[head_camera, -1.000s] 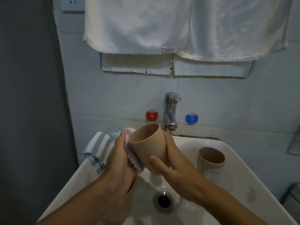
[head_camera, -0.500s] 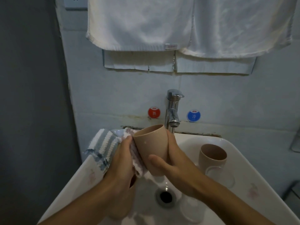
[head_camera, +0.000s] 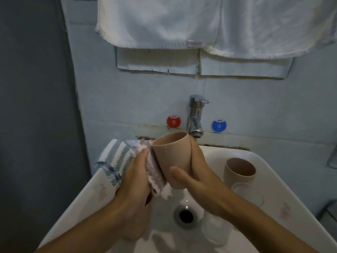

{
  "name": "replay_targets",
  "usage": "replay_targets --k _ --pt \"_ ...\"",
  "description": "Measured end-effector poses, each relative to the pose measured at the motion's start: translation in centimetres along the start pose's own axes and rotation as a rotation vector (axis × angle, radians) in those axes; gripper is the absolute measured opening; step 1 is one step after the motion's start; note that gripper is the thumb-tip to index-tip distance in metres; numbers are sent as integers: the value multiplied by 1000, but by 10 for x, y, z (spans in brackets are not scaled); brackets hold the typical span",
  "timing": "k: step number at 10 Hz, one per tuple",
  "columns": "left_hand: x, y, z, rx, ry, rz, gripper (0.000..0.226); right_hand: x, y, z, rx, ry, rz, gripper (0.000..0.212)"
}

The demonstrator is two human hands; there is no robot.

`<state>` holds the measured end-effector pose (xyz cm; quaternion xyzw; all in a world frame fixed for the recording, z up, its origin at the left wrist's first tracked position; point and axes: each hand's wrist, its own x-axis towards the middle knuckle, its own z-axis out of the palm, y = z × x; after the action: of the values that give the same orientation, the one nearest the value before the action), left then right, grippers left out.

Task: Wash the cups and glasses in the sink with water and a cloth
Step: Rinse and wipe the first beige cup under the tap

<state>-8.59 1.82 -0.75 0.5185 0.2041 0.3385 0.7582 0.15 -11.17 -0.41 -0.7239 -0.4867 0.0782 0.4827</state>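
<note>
Right hand (head_camera: 193, 177) grips beige cup (head_camera: 172, 158), thumb on the near wall, fingers round the far side; cup tilted, mouth up-left, held over the sink (head_camera: 273, 179), just below and left of the tap (head_camera: 196, 117). Left hand (head_camera: 135, 177) clutches striped cloth (head_camera: 118, 159) and presses it to the cup's left wall. Second beige cup (head_camera: 239, 170) stands upright right of the tap, inside the sink. Clear glass (head_camera: 255, 195) touching its front; another glass (head_camera: 216, 232) partly hidden under the right forearm. Drain (head_camera: 186, 216) below tap. White towels (head_camera: 200, 22) hang above tap
</note>
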Motion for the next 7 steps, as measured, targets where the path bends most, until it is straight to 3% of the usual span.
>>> replay_targets --k 1,2,4,5,6,7 --pt "6 0 0 -97 -23 -55 23 2 -1 -4 22 -35 19 71" --pt "8 1 -2 -176 -63 -88 25 2 2 -3 -59 77 3 68" --pt "0 0 4 -97 -128 -56 26 3 9 4 -186 249 16 92" --pt "-10 2 2 138 -100 81 32 3 9 7 -103 168 56 90" --pt "-17 3 6 100 -53 133 31 2 7 9 -81 120 76 81" --pt "-8 1 3 17 -66 42 47 2 6 9 -82 136 83 82"
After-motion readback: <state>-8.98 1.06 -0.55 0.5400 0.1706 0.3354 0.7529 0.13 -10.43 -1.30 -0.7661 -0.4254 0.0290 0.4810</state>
